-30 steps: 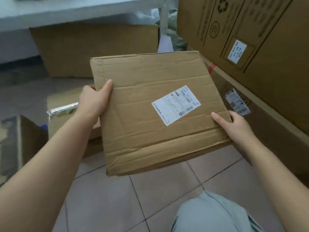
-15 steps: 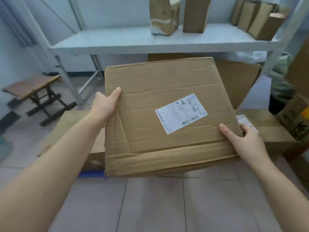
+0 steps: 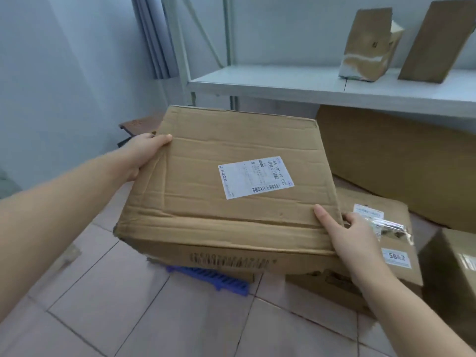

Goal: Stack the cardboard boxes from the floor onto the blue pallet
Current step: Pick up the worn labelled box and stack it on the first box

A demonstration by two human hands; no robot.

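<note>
The person's left hand grips the far-left corner of the cardboard box, thumb flat on the top face, fingers hidden round the side. The box is creased and dented, its top carrying a white shipping label. It is held slightly tilted, above the near-left corner of the blue pallet, of which only a short ribbed strip shows beneath the box; whether the box already rests on anything cannot be told. The right hand clamps the near-right corner, thumb pressed on top, fingers wrapped over the right edge. Just right of that hand lies a flat labelled box, already on the pallet by the look of it, with loose clear tape on its top. A white shelf stands behind.

Assessment: placement is in progress. Risks noted:
- The carried box overhangs the pallet's near edge; released here, it could tip onto the tiled floor.
- The right fingers sit between the two boxes and could be pinched.
- The softened cardboard may buckle under a corner grip.
</note>
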